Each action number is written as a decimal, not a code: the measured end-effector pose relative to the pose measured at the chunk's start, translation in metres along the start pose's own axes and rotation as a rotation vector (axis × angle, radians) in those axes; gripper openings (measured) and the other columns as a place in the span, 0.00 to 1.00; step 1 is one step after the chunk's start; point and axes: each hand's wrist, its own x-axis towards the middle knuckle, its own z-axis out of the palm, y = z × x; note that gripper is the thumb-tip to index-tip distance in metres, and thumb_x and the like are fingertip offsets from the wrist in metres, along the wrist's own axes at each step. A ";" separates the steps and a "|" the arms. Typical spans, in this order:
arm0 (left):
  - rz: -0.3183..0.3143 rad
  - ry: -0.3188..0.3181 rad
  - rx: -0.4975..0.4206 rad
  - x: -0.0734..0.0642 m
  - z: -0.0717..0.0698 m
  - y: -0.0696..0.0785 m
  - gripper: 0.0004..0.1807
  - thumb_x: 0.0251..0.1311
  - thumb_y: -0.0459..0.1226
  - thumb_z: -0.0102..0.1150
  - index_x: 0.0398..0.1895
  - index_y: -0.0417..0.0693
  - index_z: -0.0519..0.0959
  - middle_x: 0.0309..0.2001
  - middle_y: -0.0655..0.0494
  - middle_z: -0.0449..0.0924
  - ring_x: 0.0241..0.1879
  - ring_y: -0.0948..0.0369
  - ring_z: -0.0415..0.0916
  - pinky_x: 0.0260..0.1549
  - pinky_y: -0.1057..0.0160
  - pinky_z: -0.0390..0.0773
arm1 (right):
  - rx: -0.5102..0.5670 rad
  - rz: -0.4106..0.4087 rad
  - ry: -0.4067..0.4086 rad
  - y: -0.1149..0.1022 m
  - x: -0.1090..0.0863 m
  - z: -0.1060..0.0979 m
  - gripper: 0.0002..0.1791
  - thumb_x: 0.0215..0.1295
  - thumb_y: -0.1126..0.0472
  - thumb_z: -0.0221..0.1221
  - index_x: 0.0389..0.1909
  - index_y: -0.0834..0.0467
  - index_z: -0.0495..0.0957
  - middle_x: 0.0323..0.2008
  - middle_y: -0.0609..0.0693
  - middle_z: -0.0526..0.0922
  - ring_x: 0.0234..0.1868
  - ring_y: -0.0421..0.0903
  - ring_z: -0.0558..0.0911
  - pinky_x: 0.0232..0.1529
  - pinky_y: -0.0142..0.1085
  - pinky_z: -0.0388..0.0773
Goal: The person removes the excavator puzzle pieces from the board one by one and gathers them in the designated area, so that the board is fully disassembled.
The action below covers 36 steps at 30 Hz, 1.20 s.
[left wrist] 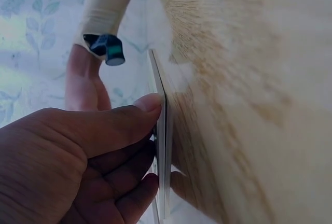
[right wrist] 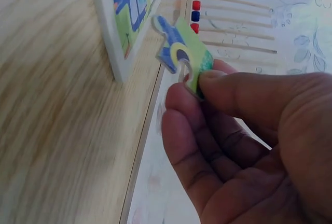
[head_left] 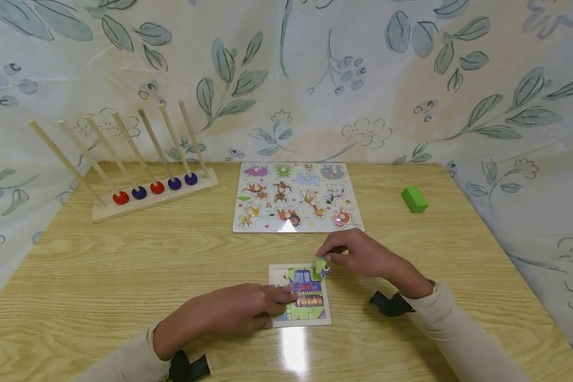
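A small jigsaw puzzle (head_left: 309, 321) in a white frame lies on the table, showing a blue and orange vehicle on green. Its upper left corner shows pale backing. My left hand (head_left: 241, 307) rests on its left side, fingers stretched over the picture; in the left wrist view the thumb (left wrist: 148, 103) touches the frame's rim (left wrist: 165, 130). Between thumb and fingers my right hand (head_left: 363, 253) pinches a green, blue and yellow puzzle piece (right wrist: 181, 53), held over the frame's upper right corner. The piece's knob and curved notch show in the right wrist view.
Behind the puzzle lies an animal peg board (head_left: 296, 183). A wooden bead stand (head_left: 157, 196) with upright rods and several red and blue beads is at the back left. A green block (head_left: 414, 199) sits at the right. Floral cloth (head_left: 286, 79) hangs behind the table.
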 end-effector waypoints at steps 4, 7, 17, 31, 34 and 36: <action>-0.005 -0.001 -0.005 0.000 0.000 0.000 0.20 0.67 0.32 0.57 0.62 0.45 0.77 0.68 0.57 0.67 0.67 0.62 0.63 0.60 0.63 0.69 | -0.010 0.023 -0.011 0.004 -0.005 -0.005 0.11 0.63 0.74 0.60 0.41 0.59 0.86 0.38 0.45 0.84 0.41 0.43 0.82 0.41 0.35 0.80; 0.004 0.003 -0.007 0.000 0.000 -0.001 0.20 0.67 0.32 0.57 0.62 0.46 0.77 0.68 0.57 0.67 0.67 0.62 0.63 0.60 0.63 0.68 | -0.018 0.047 -0.012 0.009 -0.007 -0.007 0.11 0.63 0.74 0.60 0.41 0.59 0.86 0.38 0.45 0.84 0.41 0.43 0.82 0.41 0.35 0.80; 0.006 0.001 0.016 -0.001 0.001 0.000 0.19 0.67 0.32 0.57 0.61 0.47 0.78 0.67 0.56 0.67 0.67 0.60 0.62 0.61 0.61 0.68 | -0.029 0.114 -0.021 0.025 -0.016 -0.015 0.10 0.62 0.74 0.61 0.40 0.59 0.86 0.38 0.45 0.84 0.40 0.42 0.82 0.41 0.34 0.80; 0.007 0.011 -0.001 -0.002 0.001 0.000 0.20 0.67 0.31 0.56 0.62 0.46 0.77 0.68 0.55 0.67 0.68 0.59 0.62 0.61 0.61 0.68 | -0.035 0.140 -0.050 0.033 -0.022 -0.019 0.09 0.63 0.73 0.61 0.39 0.60 0.86 0.38 0.47 0.84 0.39 0.42 0.80 0.39 0.32 0.79; 0.003 0.008 -0.001 -0.002 0.002 0.001 0.20 0.67 0.31 0.56 0.62 0.46 0.77 0.68 0.55 0.67 0.67 0.59 0.62 0.61 0.61 0.68 | -0.041 0.134 -0.045 0.035 -0.021 -0.019 0.09 0.63 0.73 0.61 0.39 0.60 0.86 0.38 0.47 0.84 0.39 0.42 0.80 0.39 0.32 0.79; 0.004 0.009 -0.003 -0.002 0.001 0.001 0.20 0.67 0.30 0.56 0.62 0.46 0.77 0.68 0.55 0.67 0.68 0.59 0.62 0.61 0.61 0.68 | -0.039 0.133 -0.044 0.036 -0.021 -0.018 0.09 0.63 0.73 0.60 0.39 0.60 0.86 0.38 0.47 0.84 0.40 0.42 0.80 0.40 0.33 0.79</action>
